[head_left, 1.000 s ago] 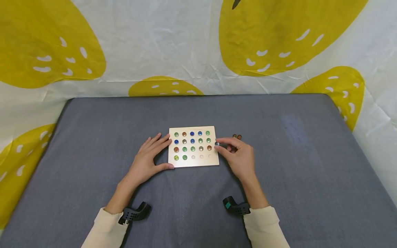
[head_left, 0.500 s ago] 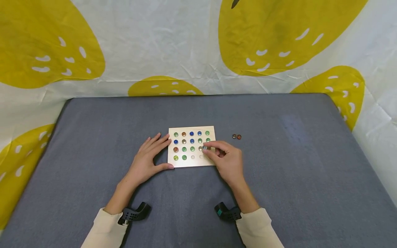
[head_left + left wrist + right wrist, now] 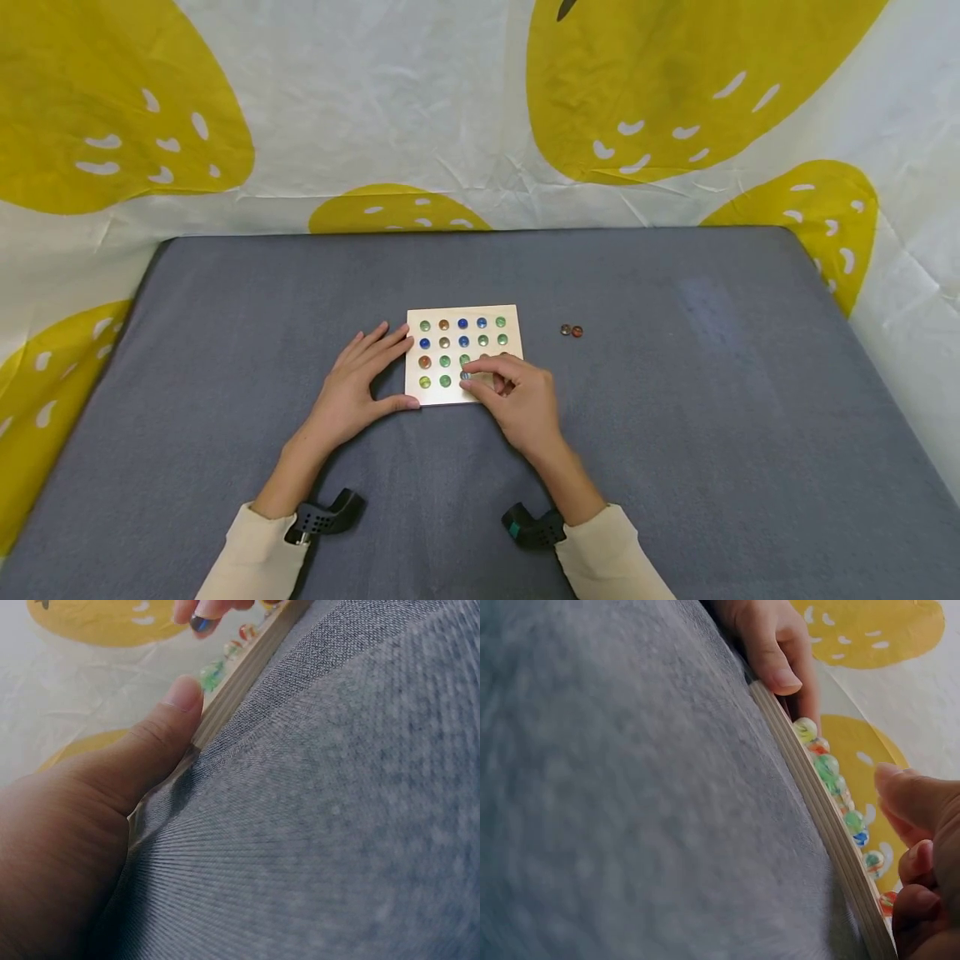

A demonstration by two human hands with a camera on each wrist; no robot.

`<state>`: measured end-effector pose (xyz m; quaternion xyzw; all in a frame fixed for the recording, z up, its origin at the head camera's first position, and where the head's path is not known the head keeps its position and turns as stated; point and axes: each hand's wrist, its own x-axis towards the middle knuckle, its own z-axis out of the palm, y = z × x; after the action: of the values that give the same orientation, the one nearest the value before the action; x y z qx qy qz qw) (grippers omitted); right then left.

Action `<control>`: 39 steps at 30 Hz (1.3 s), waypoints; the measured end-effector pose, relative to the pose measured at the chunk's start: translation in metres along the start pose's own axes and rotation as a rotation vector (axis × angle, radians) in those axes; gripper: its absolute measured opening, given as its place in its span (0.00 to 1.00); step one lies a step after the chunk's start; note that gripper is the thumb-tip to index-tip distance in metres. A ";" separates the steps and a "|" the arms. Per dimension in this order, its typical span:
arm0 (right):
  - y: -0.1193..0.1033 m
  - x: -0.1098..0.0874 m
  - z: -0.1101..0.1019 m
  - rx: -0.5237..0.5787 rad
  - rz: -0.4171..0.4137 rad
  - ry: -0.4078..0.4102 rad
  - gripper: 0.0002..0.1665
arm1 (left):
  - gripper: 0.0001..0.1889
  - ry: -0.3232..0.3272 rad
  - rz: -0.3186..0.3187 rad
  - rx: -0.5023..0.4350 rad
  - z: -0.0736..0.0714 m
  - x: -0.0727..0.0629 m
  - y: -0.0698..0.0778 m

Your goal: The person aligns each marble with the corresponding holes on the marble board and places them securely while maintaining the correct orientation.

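A pale wooden board with rows of coloured glass marbles in its hollows lies in the middle of the head view. My left hand rests along the board's left side, fingers spread and thumb at the front corner. Between thumb and index finger, my right hand pinches a dark bluish marble over the board's front row. Left of it in that row sit a green marble and a yellow-green marble. The right hand hides the board's front right part.
On the grey cloth-covered table, a brownish marble and a reddish-brown marble lie right of the board. Behind the table hangs a white curtain with yellow shapes.
My right hand has carried the pinched marble leftward and nearer the front, from the board's right edge to its front row. The left hand has stayed in place.
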<state>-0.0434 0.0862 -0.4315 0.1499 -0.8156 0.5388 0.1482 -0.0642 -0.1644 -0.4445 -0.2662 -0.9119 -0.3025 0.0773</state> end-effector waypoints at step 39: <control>0.001 0.001 0.003 -0.086 -0.022 -0.061 0.09 | 0.45 0.002 0.006 0.000 -0.001 0.000 0.000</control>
<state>-0.0449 0.0833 -0.4332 0.1687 -0.8405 0.4967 0.1353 -0.0648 -0.1653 -0.4435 -0.2688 -0.9110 -0.3026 0.0791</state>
